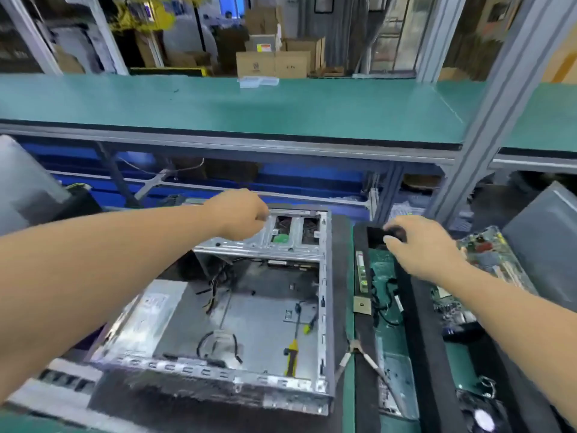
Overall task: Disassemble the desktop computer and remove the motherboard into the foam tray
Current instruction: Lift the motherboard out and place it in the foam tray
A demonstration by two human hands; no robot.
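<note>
two hands show in the single head view. the left hand rests curled on the drive cage at the far end of the open computer case; whether it pinches anything cannot be told. the right hand has fingers curled round a small dark part above the far end of the foam tray. green boards, one likely the motherboard, lie in the tray's slots beside the case, long axis running away from the viewer. the case floor looks bare save a yellow screwdriver and loose cables. judged step: seating items in the tray; lower gently, keep the board flat in its slot, and steady the case meanwhile.
</note>
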